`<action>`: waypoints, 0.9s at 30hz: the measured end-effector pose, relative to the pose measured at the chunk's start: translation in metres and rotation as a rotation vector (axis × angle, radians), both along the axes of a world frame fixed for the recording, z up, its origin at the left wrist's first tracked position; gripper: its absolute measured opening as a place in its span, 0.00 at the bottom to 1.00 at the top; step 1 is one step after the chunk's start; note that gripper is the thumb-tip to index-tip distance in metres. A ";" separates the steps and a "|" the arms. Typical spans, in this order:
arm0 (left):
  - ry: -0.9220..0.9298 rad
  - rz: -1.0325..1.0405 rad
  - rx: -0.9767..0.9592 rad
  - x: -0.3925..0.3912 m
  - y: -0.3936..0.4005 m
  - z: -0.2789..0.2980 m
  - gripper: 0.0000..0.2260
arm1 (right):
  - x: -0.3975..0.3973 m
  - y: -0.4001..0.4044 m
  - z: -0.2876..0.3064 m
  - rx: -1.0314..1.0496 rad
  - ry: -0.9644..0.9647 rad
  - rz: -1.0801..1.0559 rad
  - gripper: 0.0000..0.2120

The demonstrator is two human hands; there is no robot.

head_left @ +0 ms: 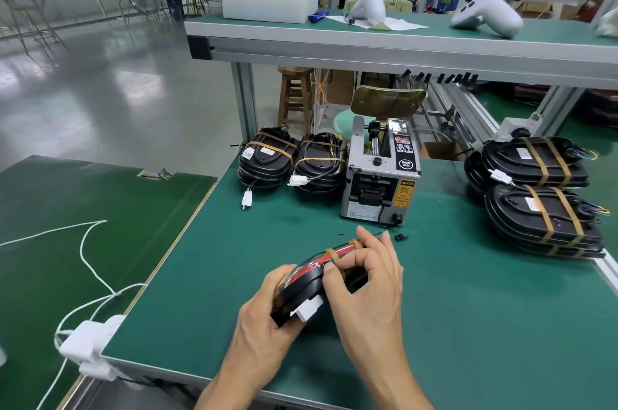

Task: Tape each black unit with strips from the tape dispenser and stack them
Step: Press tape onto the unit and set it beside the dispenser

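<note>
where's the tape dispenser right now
In the head view the tape dispenser stands on the green table just beyond the hands, right of centre, with a stack of banded black units touching its left side.

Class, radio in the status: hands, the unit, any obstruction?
Both hands grip black unit, tilted above mat. Two tape strips on. Dispenser beyond, unobstructed.

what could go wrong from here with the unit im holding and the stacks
The black unit is held tilted on edge above the mat between the left hand and right hand, so it may slip while the tape strips are pressed down. Its white connector hangs loose and could snag. The taped stack on the right sits near the table edge and might slide off.
</note>
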State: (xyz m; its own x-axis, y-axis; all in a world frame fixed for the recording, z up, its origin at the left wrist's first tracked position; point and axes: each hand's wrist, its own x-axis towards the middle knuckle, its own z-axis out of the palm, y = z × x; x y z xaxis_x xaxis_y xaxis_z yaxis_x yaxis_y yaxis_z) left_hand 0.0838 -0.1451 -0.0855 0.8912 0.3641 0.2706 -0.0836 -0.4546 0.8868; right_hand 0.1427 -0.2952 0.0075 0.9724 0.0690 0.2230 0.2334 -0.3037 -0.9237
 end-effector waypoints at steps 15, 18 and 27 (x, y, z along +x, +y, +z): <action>0.014 -0.009 -0.011 0.000 0.001 -0.003 0.29 | 0.003 0.000 0.002 0.027 0.065 -0.002 0.10; 0.016 -0.021 -0.023 0.000 0.001 -0.003 0.30 | 0.003 -0.002 0.001 0.041 0.070 0.009 0.10; 0.016 -0.001 -0.017 -0.001 0.000 0.000 0.29 | 0.003 -0.001 -0.003 0.037 0.034 -0.002 0.08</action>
